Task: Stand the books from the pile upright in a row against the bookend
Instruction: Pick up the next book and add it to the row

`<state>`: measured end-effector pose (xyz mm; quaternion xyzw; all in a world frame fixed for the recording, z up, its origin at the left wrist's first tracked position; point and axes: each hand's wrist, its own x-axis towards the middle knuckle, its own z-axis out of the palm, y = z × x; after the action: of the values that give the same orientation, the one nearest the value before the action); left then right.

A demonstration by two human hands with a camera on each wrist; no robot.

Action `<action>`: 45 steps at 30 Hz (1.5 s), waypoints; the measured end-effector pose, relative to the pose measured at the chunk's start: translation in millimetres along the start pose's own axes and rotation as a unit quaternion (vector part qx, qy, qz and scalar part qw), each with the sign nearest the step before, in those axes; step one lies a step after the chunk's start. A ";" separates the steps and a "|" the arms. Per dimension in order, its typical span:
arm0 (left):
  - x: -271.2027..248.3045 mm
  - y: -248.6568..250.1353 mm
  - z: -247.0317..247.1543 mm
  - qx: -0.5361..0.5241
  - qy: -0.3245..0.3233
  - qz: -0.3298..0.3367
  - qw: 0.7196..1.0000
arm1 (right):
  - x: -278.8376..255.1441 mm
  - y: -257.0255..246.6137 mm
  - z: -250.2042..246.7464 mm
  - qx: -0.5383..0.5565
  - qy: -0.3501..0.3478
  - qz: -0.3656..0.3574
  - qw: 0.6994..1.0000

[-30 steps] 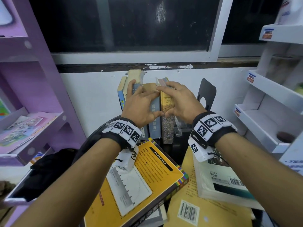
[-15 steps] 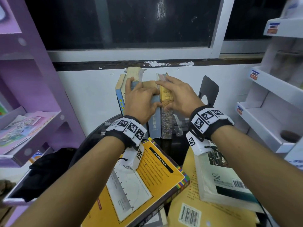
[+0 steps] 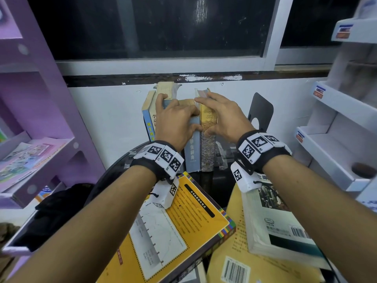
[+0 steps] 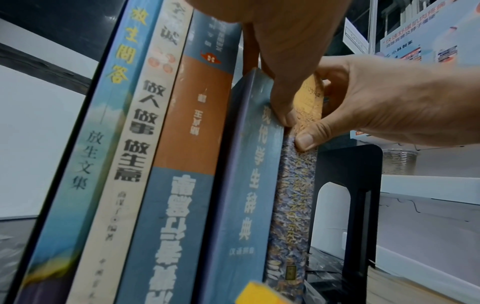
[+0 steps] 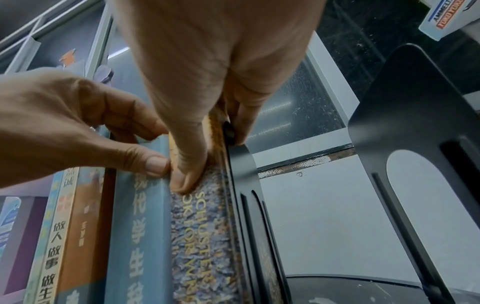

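Several books stand upright in a row against the white wall. My left hand grips the blue book, fingers over its top and thumb on its spine. My right hand pinches the yellow-and-mottled book at the row's right end, thumb on the spine, fingers on its far side. A black metal plate stands tight against that book. A black bookend stands apart further right. The pile lies near me: a yellow book, a white book, a tan book.
A purple shelf unit with magazines is on the left and a white shelf unit on the right. The dark round table carries everything. A black bag lies at its left. A dark window is above the wall.
Both hands stay on the row. They have slid a little lower on the books and drawn together, so the two thumbs now meet on the spines.
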<state>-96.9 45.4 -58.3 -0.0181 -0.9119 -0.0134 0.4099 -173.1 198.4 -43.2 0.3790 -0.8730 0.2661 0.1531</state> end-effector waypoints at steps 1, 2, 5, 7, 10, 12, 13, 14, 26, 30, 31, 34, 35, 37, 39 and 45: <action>0.5 0.4 -0.1 -0.003 0.000 0.000 1.000 | -0.3 0.3 -0.2 0.003 0.001 0.003 1.000; 1.1 0.8 0.2 -0.004 -0.002 0.001 1.000 | -0.8 0.5 -0.8 0.009 0.002 0.007 1.000; 1.4 1.5 1.0 -0.004 -0.002 0.011 1.000 | -3.1 -0.1 -0.7 0.034 0.013 0.016 0.999; 0.8 -0.2 0.1 -0.004 -0.003 0.024 1.000 | -3.8 -1.1 1.0 0.048 0.018 0.025 0.998; -0.9 -7.2 -4.3 -0.020 -0.022 0.056 0.998 | -3.9 -3.0 4.5 0.056 0.027 0.029 0.998; -3.5 -14.1 -9.7 -0.037 -0.031 0.081 0.996 | -3.9 -4.9 6.5 0.056 0.030 0.021 0.998; -4.8 -18.1 -12.6 -0.043 -0.028 0.093 0.994 | -3.5 -6.0 7.5 0.054 0.031 0.019 0.998; -6.4 -22.3 -15.2 -0.044 -0.021 0.102 0.994 | -3.5 -6.9 8.0 0.049 0.032 0.020 0.998; -19.6 -41.5 -21.3 -0.164 -0.047 -0.081 0.982 | -5.7 -10.5 7.1 0.038 0.039 0.034 0.998; -14.8 -37.6 -15.6 -0.168 -0.053 -0.071 0.982 | -4.5 -8.5 8.0 0.040 0.039 0.033 0.998; -13.8 -36.5 -14.9 -0.167 -0.057 -0.067 0.982 | -4.7 -7.7 7.9 0.041 0.037 0.031 0.998; -11.6 -32.4 -14.2 -0.166 -0.059 -0.065 0.982 | -6.5 -5.0 4.8 0.045 0.028 0.030 0.998; -11.0 -31.0 -13.8 -0.166 -0.060 -0.066 0.982 | -7.3 -4.2 3.6 0.044 0.024 0.029 0.998; -10.3 -29.4 -14.2 -0.166 -0.060 -0.068 0.982 | -8.3 -3.4 2.6 0.040 0.019 0.029 0.999; -10.1 -28.9 -14.6 -0.162 -0.061 -0.068 0.983 | -9.1 -3.8 2.8 0.034 0.020 0.027 0.999; -11.6 -30.4 -15.0 -0.154 -0.061 -0.067 0.984 | -13.6 -11.8 2.8 0.031 0.022 0.029 0.999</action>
<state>-79.3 14.2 -57.3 -0.0210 -0.9213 -0.1798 0.3440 -155.5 197.9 -47.7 0.3517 -0.8716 0.3055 0.1524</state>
